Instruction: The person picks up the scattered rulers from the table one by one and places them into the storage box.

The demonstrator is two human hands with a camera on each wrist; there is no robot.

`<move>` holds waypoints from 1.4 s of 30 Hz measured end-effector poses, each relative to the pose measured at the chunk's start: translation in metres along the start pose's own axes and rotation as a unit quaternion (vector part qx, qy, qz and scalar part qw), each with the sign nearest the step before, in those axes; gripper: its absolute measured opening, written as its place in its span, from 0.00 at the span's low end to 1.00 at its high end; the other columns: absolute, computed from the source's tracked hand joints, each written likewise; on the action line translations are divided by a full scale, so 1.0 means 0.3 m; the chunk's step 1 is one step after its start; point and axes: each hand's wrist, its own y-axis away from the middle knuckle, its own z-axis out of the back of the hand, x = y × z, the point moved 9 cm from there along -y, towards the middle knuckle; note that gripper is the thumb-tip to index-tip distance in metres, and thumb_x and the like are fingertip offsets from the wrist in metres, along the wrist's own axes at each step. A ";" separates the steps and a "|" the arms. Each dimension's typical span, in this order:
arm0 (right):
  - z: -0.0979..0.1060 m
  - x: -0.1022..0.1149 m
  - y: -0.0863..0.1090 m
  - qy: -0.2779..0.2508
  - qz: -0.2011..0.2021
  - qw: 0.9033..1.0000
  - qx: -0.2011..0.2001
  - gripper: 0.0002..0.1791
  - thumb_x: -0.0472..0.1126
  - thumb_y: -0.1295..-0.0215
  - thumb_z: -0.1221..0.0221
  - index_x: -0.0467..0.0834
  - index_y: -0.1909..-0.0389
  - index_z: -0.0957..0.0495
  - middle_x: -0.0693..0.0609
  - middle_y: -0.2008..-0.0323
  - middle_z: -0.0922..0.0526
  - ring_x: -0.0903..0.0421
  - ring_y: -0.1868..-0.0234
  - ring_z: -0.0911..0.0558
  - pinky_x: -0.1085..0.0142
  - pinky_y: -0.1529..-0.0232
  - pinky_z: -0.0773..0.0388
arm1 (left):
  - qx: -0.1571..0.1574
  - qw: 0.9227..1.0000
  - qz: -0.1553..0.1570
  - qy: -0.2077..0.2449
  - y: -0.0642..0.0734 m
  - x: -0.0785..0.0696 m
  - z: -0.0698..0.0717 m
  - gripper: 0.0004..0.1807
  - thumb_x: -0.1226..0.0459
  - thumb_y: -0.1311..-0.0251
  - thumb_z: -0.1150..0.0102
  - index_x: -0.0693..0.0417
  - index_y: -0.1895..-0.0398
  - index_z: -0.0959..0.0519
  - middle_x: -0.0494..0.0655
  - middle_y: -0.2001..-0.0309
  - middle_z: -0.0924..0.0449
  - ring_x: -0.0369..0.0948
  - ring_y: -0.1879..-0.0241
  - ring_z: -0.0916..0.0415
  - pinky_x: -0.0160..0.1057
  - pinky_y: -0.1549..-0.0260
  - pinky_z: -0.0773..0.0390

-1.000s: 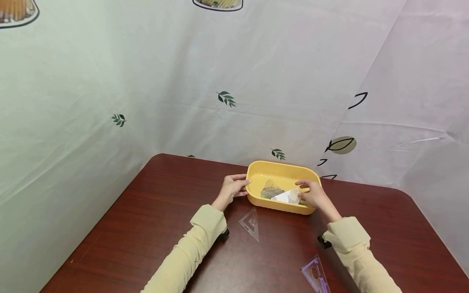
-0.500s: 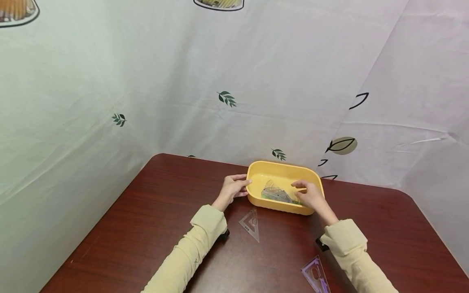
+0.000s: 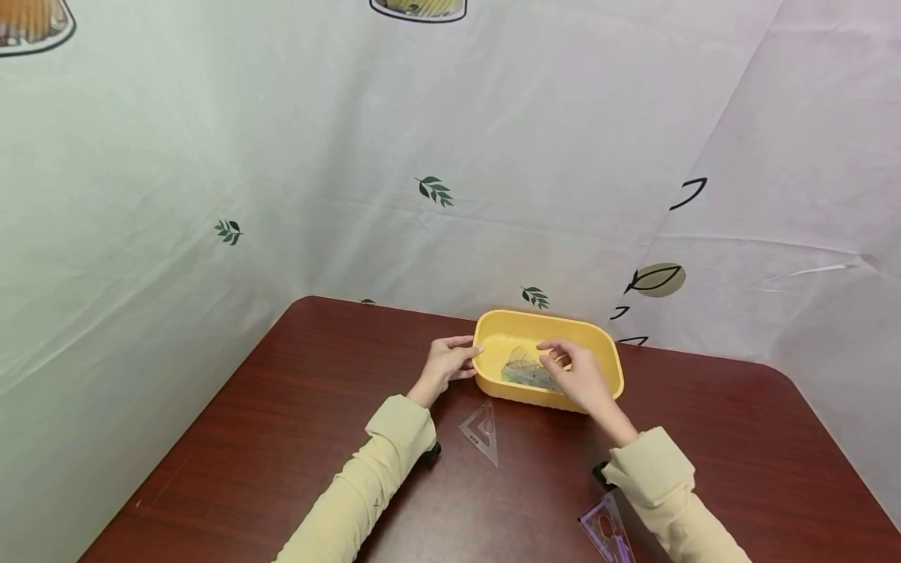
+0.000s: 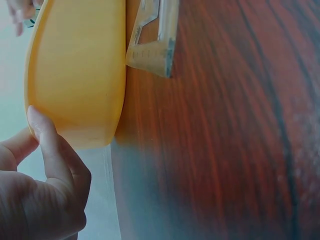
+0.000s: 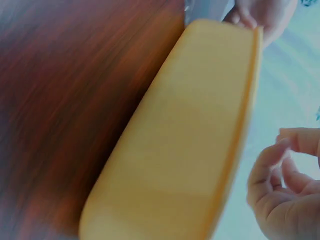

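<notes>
A yellow plastic box (image 3: 535,396) stands at the back of the table. My left hand (image 3: 443,361) pinches its left end; in the left wrist view the thumb and a finger meet at the rim of the box wall (image 4: 80,75). Above the box opening is my right hand (image 3: 583,377), its fingers loosely bent. The right wrist view has this right hand (image 5: 285,200) beyond the box wall (image 5: 175,125), thumb and forefinger close together, nothing visible between them. Several clear, overlapping flat pieces (image 3: 524,374) lie in the box, partly hidden by the right hand.
A clear triangular set square (image 3: 475,439) lies on the brown table (image 3: 317,407) just before the box. Nearer the right forearm is a purple-marked set square (image 3: 622,547). A pale printed cloth (image 3: 338,156) hangs behind the table.
My right hand has moved left from the box's right end to above its middle. A bright white glare on the clear pieces has gone. The left hand and box have stayed put.
</notes>
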 end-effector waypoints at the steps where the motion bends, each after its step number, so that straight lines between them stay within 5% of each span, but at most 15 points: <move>1: -0.006 0.014 0.004 -0.012 0.002 1.000 0.004 0.09 0.33 0.37 0.40 0.34 0.58 0.19 0.43 0.71 0.19 0.54 0.71 0.21 0.75 0.76 0.26 | 0.000 1.000 0.000 0.000 -0.001 0.000 0.000 0.22 0.68 0.42 0.35 0.62 0.44 0.23 0.42 0.79 0.24 0.31 0.86 0.28 0.26 0.83 0.19; 8: -0.078 0.081 0.030 -0.079 -0.015 0.994 0.071 0.10 0.36 0.33 0.41 0.35 0.55 0.20 0.39 0.71 0.19 0.55 0.81 0.22 0.67 0.81 0.18 | 0.003 1.000 -0.003 0.001 -0.002 0.001 0.000 0.22 0.68 0.42 0.35 0.62 0.43 0.23 0.43 0.79 0.23 0.31 0.85 0.28 0.26 0.83 0.19; 14: -0.183 0.132 0.089 -0.033 0.026 0.989 0.142 0.10 0.39 0.32 0.42 0.38 0.56 0.18 0.44 0.73 0.18 0.60 0.89 0.27 0.69 0.88 0.24 | 0.002 1.000 -0.004 -0.003 0.000 0.001 0.002 0.22 0.68 0.42 0.35 0.62 0.44 0.23 0.43 0.78 0.23 0.31 0.85 0.27 0.27 0.82 0.19; 22: -0.328 0.113 0.174 0.037 0.061 0.955 0.287 0.16 0.37 0.33 0.42 0.37 0.46 0.22 0.54 0.77 0.22 0.66 0.85 0.29 0.73 0.83 0.28 | 0.002 1.000 -0.001 -0.001 0.008 0.001 0.004 0.21 0.67 0.42 0.35 0.60 0.44 0.22 0.47 0.74 0.21 0.32 0.84 0.26 0.27 0.82 0.18; 27: -0.345 0.093 0.187 0.077 0.069 0.947 0.304 0.20 0.38 0.35 0.40 0.37 0.43 0.23 0.55 0.78 0.25 0.66 0.80 0.30 0.73 0.79 0.32 | 0.005 1.000 -0.005 -0.003 0.003 0.003 -0.001 0.22 0.67 0.42 0.36 0.61 0.43 0.23 0.49 0.72 0.19 0.31 0.84 0.26 0.26 0.82 0.19; 34: -0.348 0.075 0.209 0.120 0.050 0.937 0.324 0.24 0.40 0.36 0.39 0.42 0.39 0.25 0.45 0.52 0.18 0.60 0.72 0.28 0.67 0.68 0.30 | 0.006 1.000 -0.005 -0.005 0.004 -0.001 -0.002 0.22 0.67 0.42 0.36 0.60 0.43 0.23 0.48 0.72 0.19 0.31 0.84 0.26 0.26 0.82 0.19; 42: -0.330 0.073 0.237 0.110 0.056 0.933 0.338 0.20 0.38 0.38 0.38 0.43 0.43 0.22 0.52 0.67 0.22 0.63 0.74 0.30 0.71 0.72 0.31 | 0.006 1.000 -0.005 -0.010 0.005 -0.002 0.002 0.22 0.66 0.42 0.36 0.59 0.43 0.23 0.46 0.74 0.21 0.31 0.85 0.27 0.26 0.82 0.19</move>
